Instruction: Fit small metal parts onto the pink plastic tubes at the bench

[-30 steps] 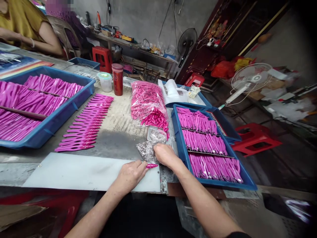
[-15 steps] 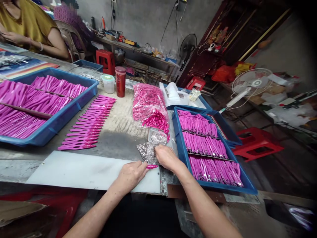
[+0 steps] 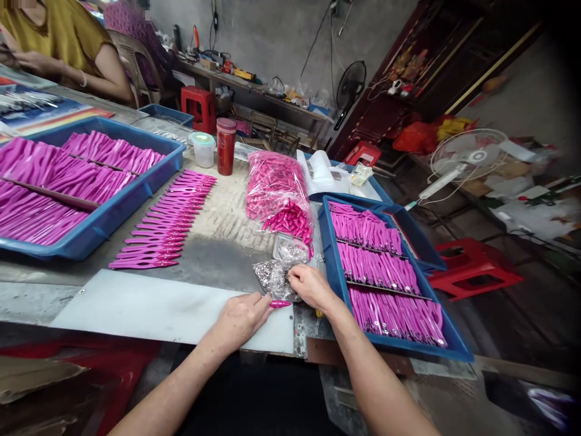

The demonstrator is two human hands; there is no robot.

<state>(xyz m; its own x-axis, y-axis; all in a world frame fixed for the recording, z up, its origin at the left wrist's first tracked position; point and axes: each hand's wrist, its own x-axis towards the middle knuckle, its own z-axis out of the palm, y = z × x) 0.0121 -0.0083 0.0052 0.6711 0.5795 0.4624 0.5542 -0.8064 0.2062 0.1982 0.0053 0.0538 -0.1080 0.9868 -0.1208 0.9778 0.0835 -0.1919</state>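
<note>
My left hand (image 3: 240,319) rests on a white board (image 3: 149,309) at the table's near edge and pinches a small pink pointed piece (image 3: 279,304) between thumb and fingers. My right hand (image 3: 310,287) lies just right of it, fingers curled into a clear bag of small shiny metal parts (image 3: 272,277). What those fingers hold is hidden. A clear bag of pink pointed pieces (image 3: 278,195) stands behind the metal parts.
A blue tray (image 3: 327,242) with rows of pink pieces sits on the right, a larger blue tray (image 3: 136,194) of pink strips on the left. Loose pink strips (image 3: 167,218) lie in a row between. A red cylinder (image 3: 226,146) and lidded cup (image 3: 203,149) stand behind. Another person (image 3: 68,42) sits far left.
Both hands stay almost in place; the right hand's fingers have worked slightly in the bag of metal parts. The camera has shifted a little.
</note>
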